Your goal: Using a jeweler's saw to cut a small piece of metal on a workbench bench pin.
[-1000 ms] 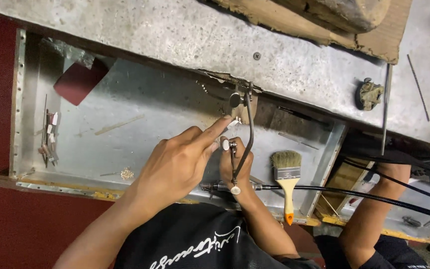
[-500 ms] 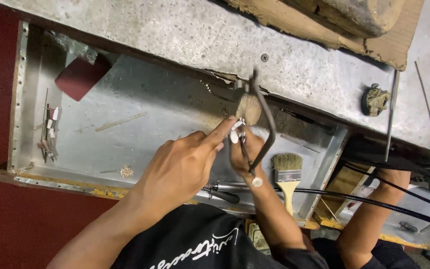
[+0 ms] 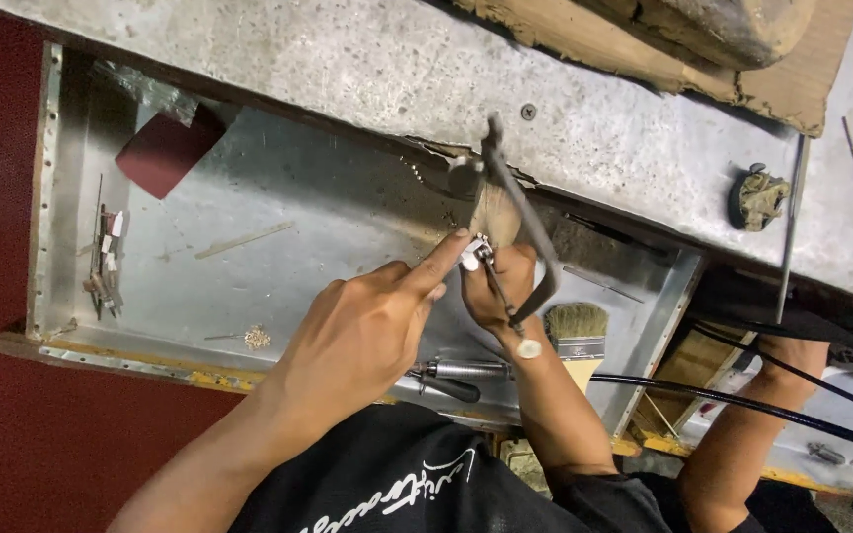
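Now, left to right
Tray (image 3: 61,178): a metal drawer tray is sitting under the grey desk (image 3: 348,59), holding a dark red sheet (image 3: 165,150), small scraps (image 3: 103,262) by its left wall and a tiny gold piece (image 3: 257,338)
Left hand (image 3: 367,331): it is reaching in with its forefinger stretched out and touching a small pale metal piece (image 3: 473,259) at the wooden peg (image 3: 494,212) on the desk edge; its grip is pressing on the piece, not wrapping it
Right hand (image 3: 498,286): its grip is closing together around the handle of a jeweller's saw (image 3: 525,232), just beside the piece, with the frame rising up past the peg
Loose tools: a dark-handled tool (image 3: 451,375) and a paintbrush (image 3: 577,331) are lying in the tray near the wrists
Far right: a black cable (image 3: 742,403) is running across a knee
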